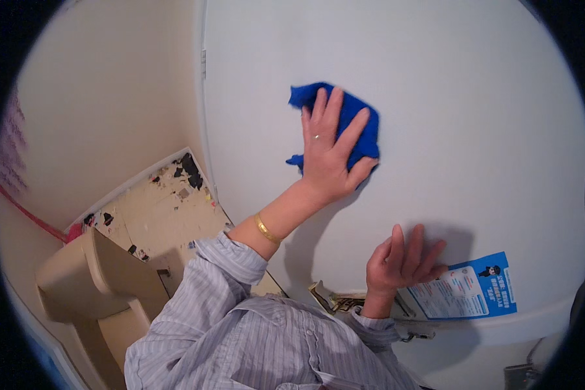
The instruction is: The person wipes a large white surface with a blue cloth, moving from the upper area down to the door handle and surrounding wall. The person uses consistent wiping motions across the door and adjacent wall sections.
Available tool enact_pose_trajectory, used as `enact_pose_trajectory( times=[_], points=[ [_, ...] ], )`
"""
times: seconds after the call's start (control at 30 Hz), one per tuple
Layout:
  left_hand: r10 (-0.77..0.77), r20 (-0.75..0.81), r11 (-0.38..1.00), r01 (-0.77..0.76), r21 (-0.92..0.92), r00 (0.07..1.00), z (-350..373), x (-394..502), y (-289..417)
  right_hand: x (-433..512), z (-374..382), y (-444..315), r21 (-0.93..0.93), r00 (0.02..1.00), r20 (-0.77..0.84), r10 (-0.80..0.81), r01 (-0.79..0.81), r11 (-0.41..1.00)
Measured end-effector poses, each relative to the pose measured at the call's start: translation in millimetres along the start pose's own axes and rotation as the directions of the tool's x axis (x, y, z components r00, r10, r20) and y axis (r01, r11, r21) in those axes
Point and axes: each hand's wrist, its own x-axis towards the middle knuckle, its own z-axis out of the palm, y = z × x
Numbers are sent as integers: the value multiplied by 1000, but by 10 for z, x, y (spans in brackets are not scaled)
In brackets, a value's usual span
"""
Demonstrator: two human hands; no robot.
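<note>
My left hand (329, 146) lies with spread fingers on a crumpled blue cloth (368, 129), pressing it against a white door (443, 146). The thumb rests over the cloth's lower right edge; some cloth is hidden beneath the palm. Lower and to the right, my right hand (402, 265) holds nothing, its fingers apart and partly curled. Just beside its fingertips, a blue and white printed sheet (497, 287) is on the door. A brass-coloured door handle (339, 301) shows between my shirt and my right wrist.
At the lower left stands a beige padded chair (63, 273). The pale floor (151, 214) behind it is worn, with dark patches and scraps. A door hinge (204, 64) is at the upper left, near the wall (122, 87). A metal latch (421, 335) sits below the printed sheet.
</note>
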Motion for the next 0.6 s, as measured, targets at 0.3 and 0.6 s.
enact_pose_trajectory(
  times=[0.3,0.6],
  points=[
    [-294,17,955,293,43,956,-99,-1496,-395,39,-55,-2,27,999,-10,-45,45,999],
    [-848,143,527,840,126,510,-141,-2928,-327,3,-22,-2,29,999,10,-50,50,998]
  ],
)
